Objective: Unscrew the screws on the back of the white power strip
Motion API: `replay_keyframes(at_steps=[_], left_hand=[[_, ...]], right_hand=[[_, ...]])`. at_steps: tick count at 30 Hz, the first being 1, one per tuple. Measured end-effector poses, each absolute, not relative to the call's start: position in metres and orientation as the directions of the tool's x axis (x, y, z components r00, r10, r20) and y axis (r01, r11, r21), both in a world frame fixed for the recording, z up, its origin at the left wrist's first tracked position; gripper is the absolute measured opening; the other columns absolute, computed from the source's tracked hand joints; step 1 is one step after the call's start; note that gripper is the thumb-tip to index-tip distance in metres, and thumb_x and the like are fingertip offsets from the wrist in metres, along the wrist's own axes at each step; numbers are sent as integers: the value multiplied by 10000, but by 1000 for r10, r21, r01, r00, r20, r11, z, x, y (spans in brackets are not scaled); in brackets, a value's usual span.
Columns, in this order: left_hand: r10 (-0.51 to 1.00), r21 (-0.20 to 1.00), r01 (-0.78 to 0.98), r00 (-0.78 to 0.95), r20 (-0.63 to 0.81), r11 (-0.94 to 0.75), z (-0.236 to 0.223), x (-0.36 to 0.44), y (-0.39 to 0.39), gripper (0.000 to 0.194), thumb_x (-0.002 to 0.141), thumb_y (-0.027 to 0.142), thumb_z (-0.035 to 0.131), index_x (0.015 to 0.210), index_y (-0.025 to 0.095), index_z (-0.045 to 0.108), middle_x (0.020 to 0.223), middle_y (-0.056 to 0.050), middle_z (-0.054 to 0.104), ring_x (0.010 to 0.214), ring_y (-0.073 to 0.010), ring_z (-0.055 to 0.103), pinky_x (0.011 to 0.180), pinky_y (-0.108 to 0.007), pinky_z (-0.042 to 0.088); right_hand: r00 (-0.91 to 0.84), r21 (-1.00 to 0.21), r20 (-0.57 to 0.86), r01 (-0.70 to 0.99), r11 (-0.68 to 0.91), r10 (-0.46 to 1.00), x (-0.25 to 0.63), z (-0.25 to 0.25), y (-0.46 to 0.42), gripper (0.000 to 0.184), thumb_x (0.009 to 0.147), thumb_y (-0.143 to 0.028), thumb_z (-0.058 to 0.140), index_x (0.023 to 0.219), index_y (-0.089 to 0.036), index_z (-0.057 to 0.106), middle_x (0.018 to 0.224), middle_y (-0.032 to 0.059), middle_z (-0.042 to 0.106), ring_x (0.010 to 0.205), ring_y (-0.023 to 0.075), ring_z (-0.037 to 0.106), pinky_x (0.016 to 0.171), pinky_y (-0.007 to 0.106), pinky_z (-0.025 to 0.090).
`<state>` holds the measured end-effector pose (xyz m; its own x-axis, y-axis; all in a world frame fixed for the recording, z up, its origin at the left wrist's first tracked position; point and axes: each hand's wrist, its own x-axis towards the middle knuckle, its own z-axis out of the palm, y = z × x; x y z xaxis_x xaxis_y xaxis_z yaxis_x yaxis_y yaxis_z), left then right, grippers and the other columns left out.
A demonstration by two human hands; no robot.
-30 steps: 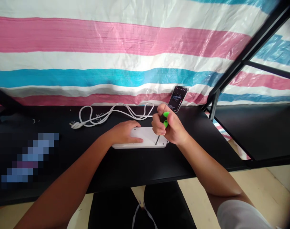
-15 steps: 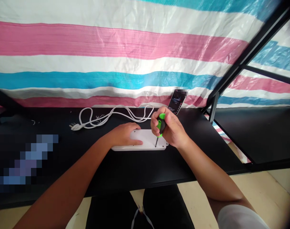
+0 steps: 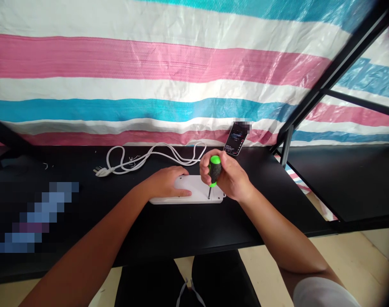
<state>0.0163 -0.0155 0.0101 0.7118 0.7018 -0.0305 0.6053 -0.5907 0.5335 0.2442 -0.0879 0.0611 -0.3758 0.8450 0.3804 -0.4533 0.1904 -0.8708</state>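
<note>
A white power strip point(image 3: 197, 186) lies underside up on the black table, small screw holes showing along its face. Across its left part, my left hand point(image 3: 163, 182) grips it, thumb on the near side and fingers over the far edge. My right hand point(image 3: 232, 178) is closed around a green and black screwdriver point(image 3: 215, 171). The screwdriver stands nearly upright, its tip at a screw hole near the strip's right end. Whether a screw sits in that hole cannot be made out. A white cord point(image 3: 156, 149) trails behind the strip to a plug point(image 3: 102, 172) on the left.
A phone point(image 3: 235, 140) leans against the striped plastic sheet point(image 3: 149, 87) behind the table point(image 3: 181, 230). Black metal frame bars point(image 3: 328, 81) rise at the right. Thin white scraps point(image 3: 47, 166) lie at the left, near a blurred-out patch point(image 3: 41, 217).
The screwdriver handle has turned in my right hand, and the fingers have shifted their grip round it. Its tip stays at the same hole. My left hand keeps its place on the power strip.
</note>
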Motion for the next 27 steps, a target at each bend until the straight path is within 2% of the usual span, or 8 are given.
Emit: replay_keyframes(at_steps=[3,6,9,12,15,19,22,27], left_hand=[[693,500,615,720,-39,-610,8,16,-14,734,772,692,765,1353,261,639,1380,-109,654,1241,-361,626,1061,-484,485],[696,489,625,716,-50,-608,7,15,-13,738,771,699,762,1342,249,636,1383,-113,651,1246,-364,625,1055,-481,491],[696,486,624,717,-45,-612,7,15,-13,749,777,696,759,1359,244,625,1404,-114,642,1269,-366,618,1082,-476,478],[694,493,617,719,-36,-614,7,15,-13,758,777,702,756,1375,255,624,1409,-107,642,1275,-368,618,1091,-479,473],[694,495,616,719,-35,-613,6,15,-13,753,773,714,753,1365,265,634,1403,-103,646,1272,-365,617,1086,-484,476],[689,480,621,723,-46,-619,5,14,-12,756,781,731,738,1358,255,626,1386,-107,647,1256,-359,621,1073,-475,484],[691,471,630,721,-57,-618,5,14,-12,758,787,733,735,1362,254,617,1407,-111,638,1276,-363,612,1082,-470,478],[692,483,623,720,-47,-615,5,14,-12,771,774,743,738,1361,255,630,1405,-109,644,1268,-369,616,1078,-476,480]], right_hand=[[-378,-875,339,-462,141,862,244,62,-88,501,1014,-680,550,922,-188,578,748,-10,507,559,116,438,533,265,370],[-373,-839,407,-514,179,834,243,59,-86,426,998,-643,620,988,-231,514,703,-55,474,509,95,368,504,230,326],[-367,-830,461,-500,246,808,244,56,-86,359,989,-528,707,1006,-252,479,753,-54,517,543,97,430,517,219,354],[-368,-855,433,-457,245,823,245,59,-86,383,1001,-580,654,968,-211,554,857,8,569,634,129,525,548,257,418],[-367,-871,371,-456,183,853,247,63,-87,466,1003,-643,596,925,-184,596,826,18,542,618,132,489,530,265,393],[-329,-849,353,-505,153,876,247,63,-86,449,952,-658,667,971,-236,515,733,-43,475,532,106,376,490,229,311],[-318,-845,386,-498,194,866,247,63,-86,423,943,-603,718,969,-242,498,776,-34,517,558,110,431,500,226,338],[-367,-862,354,-484,148,860,246,66,-86,522,1004,-693,558,855,-192,560,750,-3,500,575,120,459,520,256,372]])
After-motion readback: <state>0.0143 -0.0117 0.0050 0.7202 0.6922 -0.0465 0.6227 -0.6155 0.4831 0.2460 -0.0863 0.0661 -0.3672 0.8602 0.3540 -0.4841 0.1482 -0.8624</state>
